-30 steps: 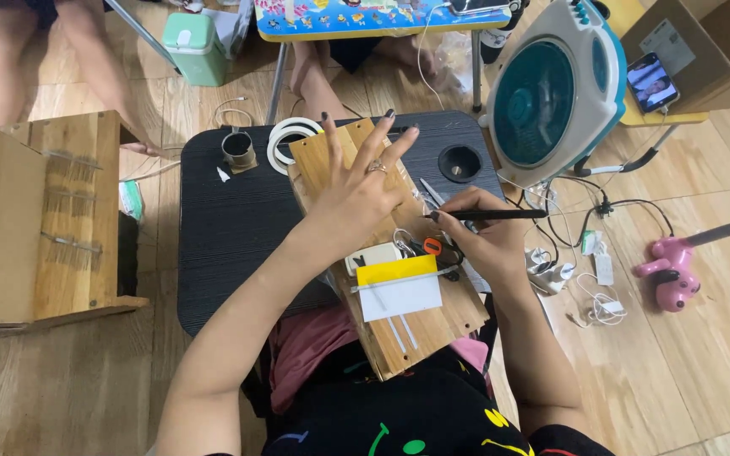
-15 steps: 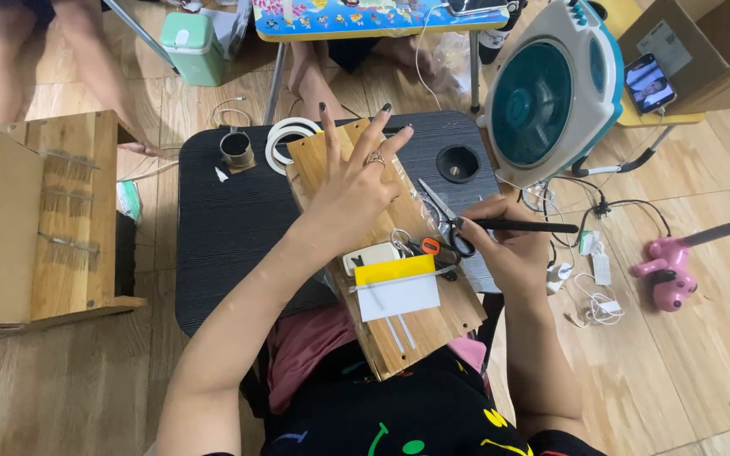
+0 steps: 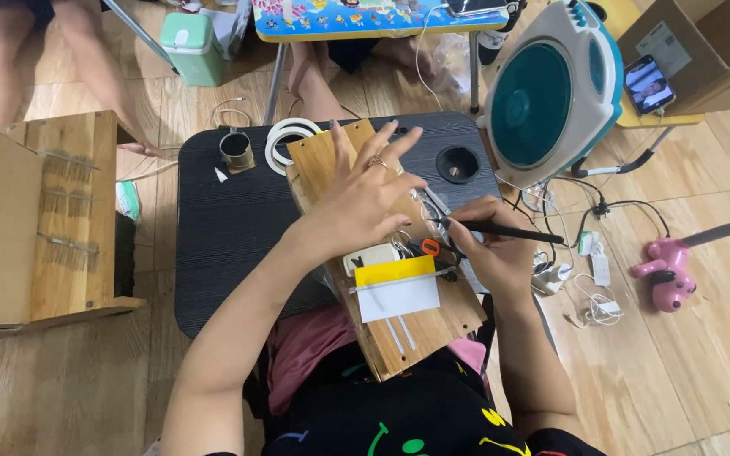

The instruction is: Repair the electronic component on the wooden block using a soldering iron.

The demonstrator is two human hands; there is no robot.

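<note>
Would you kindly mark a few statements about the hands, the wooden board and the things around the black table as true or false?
1. The left hand lies spread on the wooden board. True.
2. The right hand holds a thin dark tool. True.
3. The yellow and white card lies on the floor. False: it lies on the board.
4. The roll of white tape is on the left wrist. False: it lies on the black table beside the board.
5. A pink toy lies on the floor to the right. True.
</note>
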